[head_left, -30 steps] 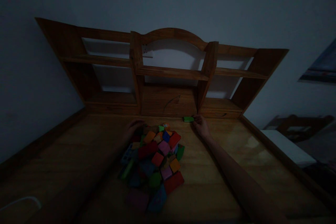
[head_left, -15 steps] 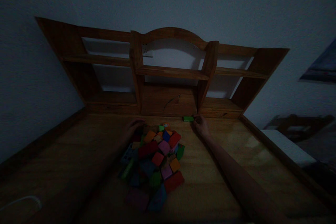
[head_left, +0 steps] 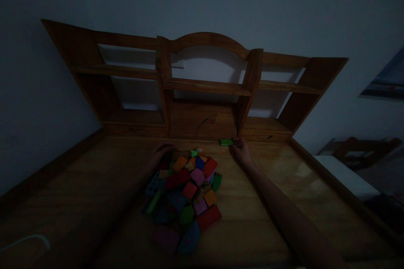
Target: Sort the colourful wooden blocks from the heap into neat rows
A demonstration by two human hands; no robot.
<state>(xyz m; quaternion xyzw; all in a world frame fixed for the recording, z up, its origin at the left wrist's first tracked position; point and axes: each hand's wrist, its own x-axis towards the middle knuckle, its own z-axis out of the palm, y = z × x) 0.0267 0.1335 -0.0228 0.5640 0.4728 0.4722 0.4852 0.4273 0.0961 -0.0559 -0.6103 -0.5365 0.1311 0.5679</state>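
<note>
Green rectangular block [head_left: 226, 143], its material hard to tell in the dim light, lies flat near the far edge of the wooden table [head_left: 303, 185], just in front of the brown wooden shelf unit [head_left: 208, 87]. The person's right hand [head_left: 241, 150] is at the block's right end, fingers bent toward it; whether they are clamped on it or only touch it, I cannot tell.

The left hand [head_left: 160, 153] is at the far left side of a heap of coloured blocks [head_left: 190, 191], fingers curved and pointing right; it is too dark to tell whether they close on anything.

The heap spreads across the middle of the table toward the near edge. In it, a dark blue block [head_left: 200, 163] sits near a pink block [head_left: 198, 177], a long dark red block [head_left: 177, 179] lies left of the pink one, and a red rectangular block [head_left: 209, 218] lies at the near right side, just below an orange block [head_left: 210, 198]. A white cable [head_left: 34, 236] curves near the table's near left corner.
</note>
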